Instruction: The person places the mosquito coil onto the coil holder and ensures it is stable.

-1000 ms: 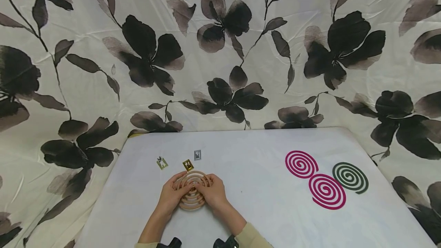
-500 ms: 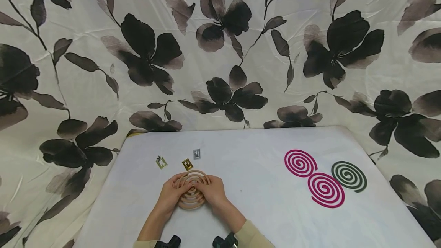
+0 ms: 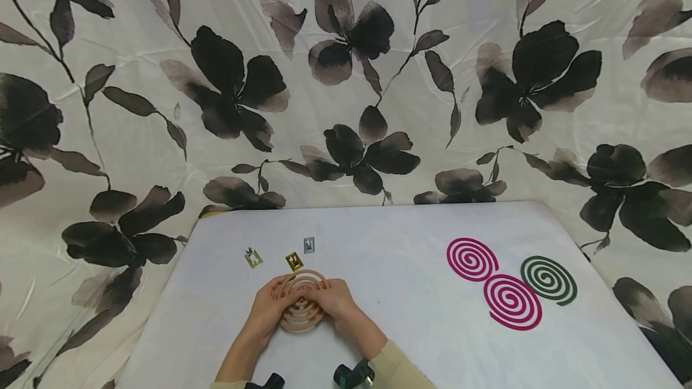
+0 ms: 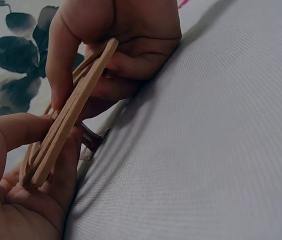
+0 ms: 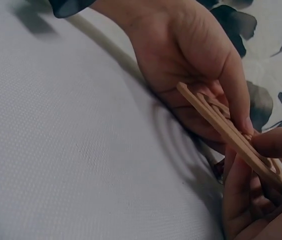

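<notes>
Tan coil [image 4: 76, 112]: tilted and held up between the hands, in front of the person on the near side of the desk [image 3: 405, 347]
Left hand [image 3: 270, 302]: holding the tan coil at one side, thumb on the upper face and fingers beneath
Right hand [image 3: 336, 300]: holding the tan coil at the opposite side, thumb likewise on top
Work done, judged: the tan coil is in a two-handed grip and shows no break in the visible parts
Work left, judged: handling appears midway, as the tan coil is not yet out of the hands and no detached tan part shows on the desk
Gold piece [image 3: 294, 261]: just beyond the tan coil, carrying no coil
Silver piece [image 3: 309, 245] and pale yellow-green piece [image 3: 250, 261]: near the gold piece, also unloaded
Two magenta coils [image 3: 512, 302] and green coil [image 3: 548, 281]: flat on the desk, well to the right of the hands, close together
Head view only: full spiral face of the tan coil and the complete layout
Wrist views only: edge and tilt of the tan coil, fingers underneath, shadow on the desk
Layer count: parallel strips show at the edge; one coil or two nested, cannot tell
</notes>
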`<action>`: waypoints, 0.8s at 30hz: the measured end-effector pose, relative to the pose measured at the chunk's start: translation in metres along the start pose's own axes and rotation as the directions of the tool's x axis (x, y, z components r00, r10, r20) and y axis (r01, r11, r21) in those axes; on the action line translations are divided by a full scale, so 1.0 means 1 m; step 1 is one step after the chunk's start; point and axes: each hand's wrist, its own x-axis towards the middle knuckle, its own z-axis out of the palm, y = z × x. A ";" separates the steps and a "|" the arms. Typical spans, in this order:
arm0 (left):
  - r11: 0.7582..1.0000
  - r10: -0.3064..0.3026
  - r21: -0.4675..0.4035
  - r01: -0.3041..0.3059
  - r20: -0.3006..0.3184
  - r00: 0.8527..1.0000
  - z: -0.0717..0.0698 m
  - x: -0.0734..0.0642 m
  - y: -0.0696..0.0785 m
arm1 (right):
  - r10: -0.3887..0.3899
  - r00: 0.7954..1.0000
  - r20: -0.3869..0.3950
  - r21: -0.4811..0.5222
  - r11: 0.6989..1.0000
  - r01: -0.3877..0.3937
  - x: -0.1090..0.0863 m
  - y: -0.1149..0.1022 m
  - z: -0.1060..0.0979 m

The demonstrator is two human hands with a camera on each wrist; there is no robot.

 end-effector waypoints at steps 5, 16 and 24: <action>1.000 0.030 0.004 -0.030 -0.016 0.999 0.000 0.002 -0.001 | -0.001 1.000 0.011 0.027 1.000 0.000 0.002 -0.001 0.000; 1.000 0.020 0.009 -0.020 -0.006 1.000 0.002 0.000 -0.007 | -0.006 0.999 0.039 0.048 0.999 0.004 0.003 0.004 -0.003; 1.000 0.023 0.010 -0.023 -0.008 1.000 0.001 0.002 -0.006 | -0.026 0.999 0.032 0.010 1.000 0.026 0.001 0.002 -0.001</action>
